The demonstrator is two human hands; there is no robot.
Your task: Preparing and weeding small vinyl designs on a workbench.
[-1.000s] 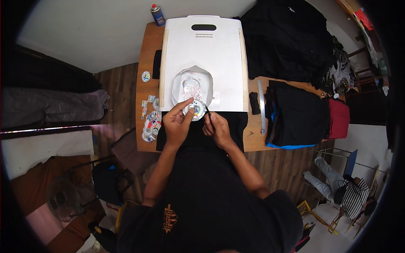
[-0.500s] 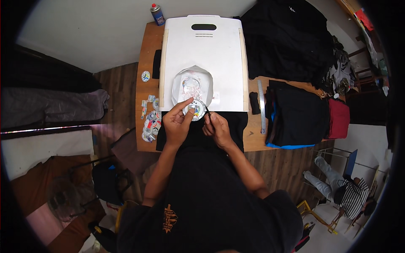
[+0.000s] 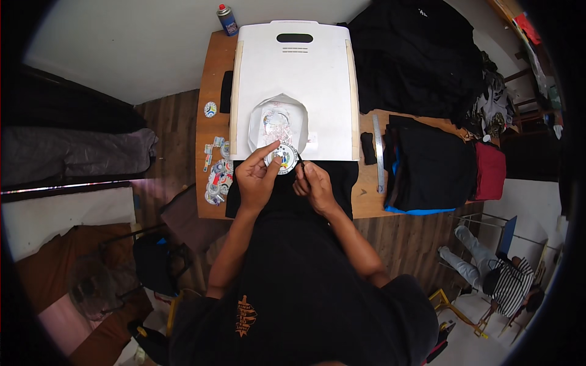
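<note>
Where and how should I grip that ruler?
Pinch the ruler by its near end, probably from the left: it lies long and flat, folded dark clothes crowd its right, and wooden tabletop shows left of that end.

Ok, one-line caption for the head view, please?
Left hand pinches a round emblem while the right hand holds a dark tool at its edge.

Looks brightest on the white board (image 3: 293, 73) at twelve o'clock, dims toward nine, bends near the rim, blackens at two, four, eight, ten.
</note>
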